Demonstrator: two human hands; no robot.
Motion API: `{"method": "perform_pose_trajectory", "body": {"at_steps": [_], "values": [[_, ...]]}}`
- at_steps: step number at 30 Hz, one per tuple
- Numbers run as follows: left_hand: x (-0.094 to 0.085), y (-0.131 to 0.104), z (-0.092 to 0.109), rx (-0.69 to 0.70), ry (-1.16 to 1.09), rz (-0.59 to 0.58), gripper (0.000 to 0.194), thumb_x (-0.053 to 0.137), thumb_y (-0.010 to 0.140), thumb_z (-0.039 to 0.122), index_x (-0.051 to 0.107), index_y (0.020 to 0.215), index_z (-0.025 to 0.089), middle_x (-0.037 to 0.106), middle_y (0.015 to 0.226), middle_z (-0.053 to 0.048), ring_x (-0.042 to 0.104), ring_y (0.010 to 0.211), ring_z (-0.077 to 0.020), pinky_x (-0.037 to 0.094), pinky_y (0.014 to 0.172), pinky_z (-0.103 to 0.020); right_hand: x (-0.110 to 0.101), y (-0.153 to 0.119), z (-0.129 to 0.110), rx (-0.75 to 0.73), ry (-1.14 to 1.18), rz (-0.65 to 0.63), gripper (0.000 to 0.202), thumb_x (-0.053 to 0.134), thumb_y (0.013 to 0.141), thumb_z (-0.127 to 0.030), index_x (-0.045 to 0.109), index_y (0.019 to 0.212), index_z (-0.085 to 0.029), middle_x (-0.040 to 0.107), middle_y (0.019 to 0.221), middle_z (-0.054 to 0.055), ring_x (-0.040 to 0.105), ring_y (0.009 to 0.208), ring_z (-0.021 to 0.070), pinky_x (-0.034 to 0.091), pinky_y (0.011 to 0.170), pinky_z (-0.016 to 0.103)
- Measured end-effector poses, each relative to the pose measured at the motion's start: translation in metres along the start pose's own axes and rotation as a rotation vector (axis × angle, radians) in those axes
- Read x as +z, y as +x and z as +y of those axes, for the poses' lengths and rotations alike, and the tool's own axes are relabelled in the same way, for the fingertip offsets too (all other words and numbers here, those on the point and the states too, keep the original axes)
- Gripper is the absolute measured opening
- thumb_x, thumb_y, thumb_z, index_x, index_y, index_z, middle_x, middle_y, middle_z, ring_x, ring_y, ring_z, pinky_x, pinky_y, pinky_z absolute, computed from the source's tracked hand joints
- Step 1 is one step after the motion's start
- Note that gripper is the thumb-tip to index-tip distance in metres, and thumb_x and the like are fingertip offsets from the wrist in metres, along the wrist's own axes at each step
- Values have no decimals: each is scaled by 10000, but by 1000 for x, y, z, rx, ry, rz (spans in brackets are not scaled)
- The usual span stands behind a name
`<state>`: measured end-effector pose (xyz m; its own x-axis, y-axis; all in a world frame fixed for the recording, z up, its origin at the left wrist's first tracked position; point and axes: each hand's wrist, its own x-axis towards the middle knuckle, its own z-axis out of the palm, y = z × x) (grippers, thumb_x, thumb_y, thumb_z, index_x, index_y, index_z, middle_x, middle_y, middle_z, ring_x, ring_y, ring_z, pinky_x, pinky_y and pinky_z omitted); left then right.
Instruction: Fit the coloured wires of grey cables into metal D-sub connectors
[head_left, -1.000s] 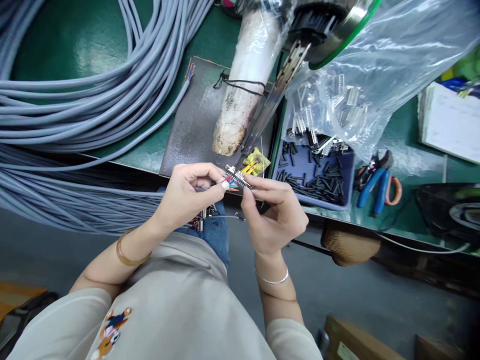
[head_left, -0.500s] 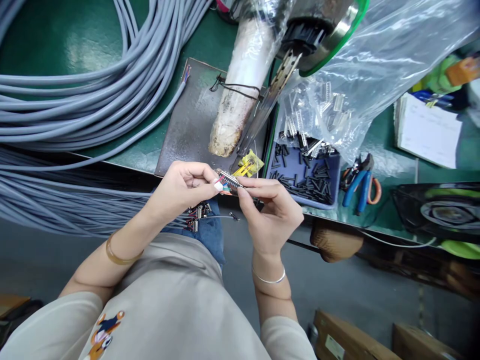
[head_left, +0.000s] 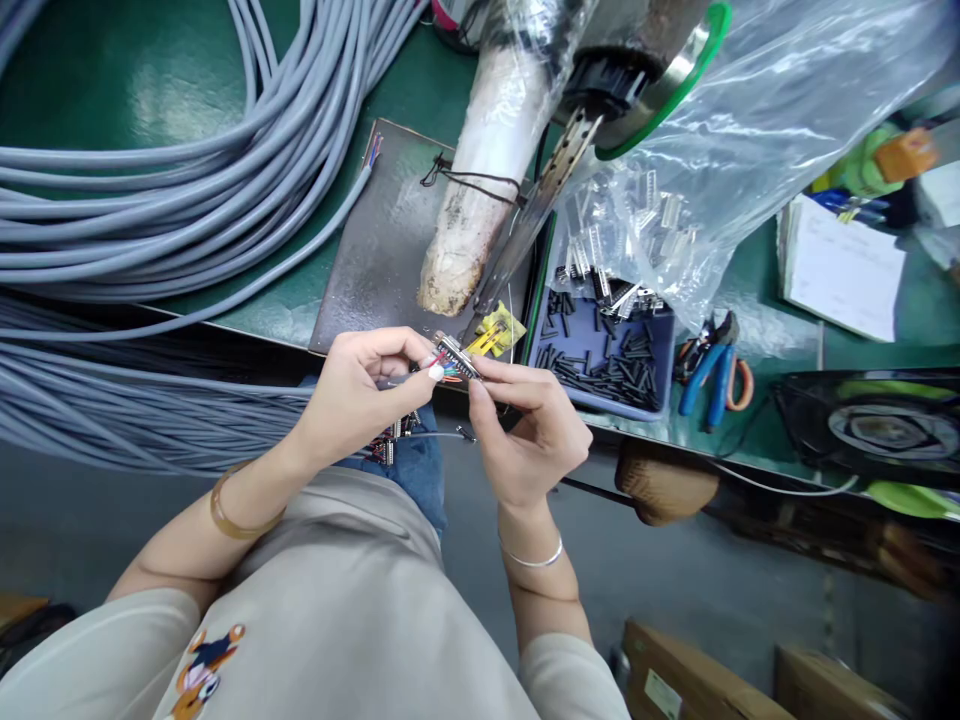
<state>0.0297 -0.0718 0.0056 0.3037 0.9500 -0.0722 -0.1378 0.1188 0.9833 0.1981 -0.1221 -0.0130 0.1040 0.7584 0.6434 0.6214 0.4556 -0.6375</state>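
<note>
Between my hands is a small metal-edged connector (head_left: 457, 357) with coloured wires at its lower side. My left hand (head_left: 371, 385) is closed in a pinch on the wires and the connector's left end. My right hand (head_left: 525, 420) pinches the connector's right end between thumb and fingers. Just above the connector lies a yellow piece (head_left: 499, 330) on the dark board (head_left: 375, 240). A soldering iron tip comes down close to it, beside a white plastic-wrapped cylinder (head_left: 480, 200).
Thick grey cables (head_left: 187, 240) lie coiled at the left. Right of the board stand a blue tray (head_left: 660, 395) of black tubes, a plastic bag (head_left: 780, 110), blue-handled pliers (head_left: 709, 380) and a paper pad (head_left: 840, 265). A green-rimmed spool (head_left: 716, 40) is at the top.
The connector has tilted and shows more of its pins and wires. My right hand has shifted slightly left. The view has moved a little, so items at the right appear further left.
</note>
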Motion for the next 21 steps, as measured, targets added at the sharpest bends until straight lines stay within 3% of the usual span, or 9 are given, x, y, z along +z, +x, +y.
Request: {"method": "perform_pose_trajectory", "body": {"at_steps": [3, 13, 21], "values": [[3, 0, -2, 36, 28, 18, 89, 732, 757, 157, 682, 688, 132, 703, 726, -36, 612, 654, -93, 507, 600, -172, 1, 1, 0, -12, -1, -20, 196, 739, 848, -61, 649, 895, -229, 800, 967, 21, 775, 887, 173, 643, 772, 322], [4, 4, -1, 56, 39, 33, 81, 716, 751, 129, 696, 672, 124, 742, 770, -46, 669, 722, -110, 529, 648, -172, 0, 9, 2, -63, -44, -34, 189, 749, 848, -79, 629, 861, -224, 792, 944, 20, 769, 870, 167, 632, 756, 311], [6, 5, -2, 58, 105, 71, 86, 693, 729, 139, 661, 649, 136, 712, 748, -34, 598, 632, -90, 457, 554, -172, -1, 9, 2, -88, -99, -50, 196, 755, 843, -72, 635, 860, -225, 792, 970, 21, 765, 865, 155, 626, 745, 286]]}}
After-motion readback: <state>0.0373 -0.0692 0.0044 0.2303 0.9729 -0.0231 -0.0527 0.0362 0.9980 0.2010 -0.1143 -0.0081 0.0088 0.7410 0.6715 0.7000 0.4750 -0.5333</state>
